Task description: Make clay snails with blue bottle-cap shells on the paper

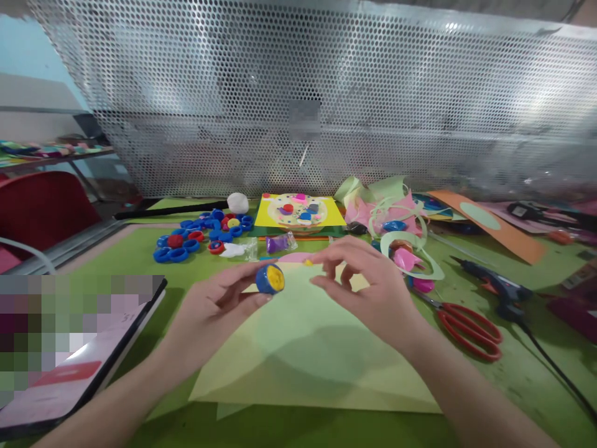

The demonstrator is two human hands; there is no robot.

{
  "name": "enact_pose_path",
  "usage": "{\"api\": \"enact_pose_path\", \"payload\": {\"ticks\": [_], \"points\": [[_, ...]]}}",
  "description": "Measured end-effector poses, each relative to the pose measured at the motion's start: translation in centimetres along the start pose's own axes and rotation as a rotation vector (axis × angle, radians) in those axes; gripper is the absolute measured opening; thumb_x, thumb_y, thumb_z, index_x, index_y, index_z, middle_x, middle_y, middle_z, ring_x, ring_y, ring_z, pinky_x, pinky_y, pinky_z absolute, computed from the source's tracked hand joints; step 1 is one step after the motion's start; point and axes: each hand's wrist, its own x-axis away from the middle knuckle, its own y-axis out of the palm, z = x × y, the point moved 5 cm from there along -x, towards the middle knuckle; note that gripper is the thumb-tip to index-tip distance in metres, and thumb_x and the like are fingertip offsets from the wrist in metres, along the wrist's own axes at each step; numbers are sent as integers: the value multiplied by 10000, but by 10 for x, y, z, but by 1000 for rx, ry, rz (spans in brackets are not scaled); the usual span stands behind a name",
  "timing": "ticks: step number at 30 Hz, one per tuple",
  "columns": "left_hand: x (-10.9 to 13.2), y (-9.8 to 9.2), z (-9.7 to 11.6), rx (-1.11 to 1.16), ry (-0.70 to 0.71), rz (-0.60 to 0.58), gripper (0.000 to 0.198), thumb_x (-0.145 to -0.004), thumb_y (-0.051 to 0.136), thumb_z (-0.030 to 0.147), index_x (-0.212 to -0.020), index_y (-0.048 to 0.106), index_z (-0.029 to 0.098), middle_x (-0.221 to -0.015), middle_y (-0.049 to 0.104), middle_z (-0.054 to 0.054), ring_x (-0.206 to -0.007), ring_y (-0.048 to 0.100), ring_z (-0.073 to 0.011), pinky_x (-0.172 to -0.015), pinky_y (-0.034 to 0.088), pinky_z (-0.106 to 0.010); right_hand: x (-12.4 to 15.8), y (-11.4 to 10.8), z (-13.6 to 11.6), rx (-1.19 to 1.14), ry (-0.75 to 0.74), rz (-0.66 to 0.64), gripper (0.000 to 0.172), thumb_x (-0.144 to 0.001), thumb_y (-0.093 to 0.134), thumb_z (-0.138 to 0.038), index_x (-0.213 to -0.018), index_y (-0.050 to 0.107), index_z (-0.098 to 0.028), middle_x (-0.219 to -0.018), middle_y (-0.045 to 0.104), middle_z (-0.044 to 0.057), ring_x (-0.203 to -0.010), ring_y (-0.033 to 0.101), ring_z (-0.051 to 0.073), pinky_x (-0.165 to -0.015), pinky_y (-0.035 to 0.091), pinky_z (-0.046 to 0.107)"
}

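Note:
My left hand [212, 308] pinches a blue bottle cap [263, 278] between thumb and fingers, its open side turned to the right. Yellow clay [275, 279] fills the cap with an uneven surface. Facing it across a small gap, my right hand [361, 277] has its thumb and forefinger apart, the other fingers curled. A tiny yellow clay bit [308, 262] shows by the right forefinger tip; whether it clings there or lies on the paper I cannot tell. Below both hands lies a pale yellow sheet [252, 379] with a light green round shape [308, 348] on it.
Blue caps [177, 254], a purple clay packet [278, 242] and a decorated yellow card [336, 214] lie behind. Paper scraps [368, 205], red-handled scissors [471, 330] and a corded glue gun [499, 289] are right. A tablet [69, 373] stands left; perforated metal [373, 93] rises behind.

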Motion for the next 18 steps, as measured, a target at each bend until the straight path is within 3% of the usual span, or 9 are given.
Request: {"api": "enact_pose_path", "payload": {"ticks": [3, 7, 12, 18], "points": [[3, 3, 5, 1, 38, -56, 337, -693, 745, 252, -1022, 715, 322, -1068, 726, 3, -951, 683, -223, -836, 560, -302, 3, 6, -7, -48, -49, -53, 121, -833, 605, -138, -924, 667, -188, -881, 621, 24, -647, 554, 75, -528, 485, 169], [11, 7, 10, -66, 137, -154, 409, -768, 678, 212, -1104, 643, 441, -1170, 677, 72, -969, 679, -158, -830, 551, -228, 5, 10, -14, -126, -72, -15, 102, -807, 631, -102, -885, 682, -140, -873, 595, 33, -603, 523, 52, -526, 486, 142], [11, 2, 11, -172, 174, -152, 400, -801, 651, 271, -1125, 605, 502, -1203, 655, 99, -1041, 652, -163, -857, 533, -221, 8, 16, -14, -129, -62, -45, 179, -810, 637, -116, -981, 689, -116, -938, 559, 54, -552, 475, 44, -536, 488, 179], [9, -3, 16, -263, 194, -145, 369, -817, 627, 347, -1122, 583, 551, -1190, 660, 129, -1020, 666, -166, -841, 533, -212, 13, 27, -14, -176, 5, -143, 300, -827, 641, -183, -1125, 629, -148, -969, 504, 44, -629, 477, 69, -587, 503, 194]]}}
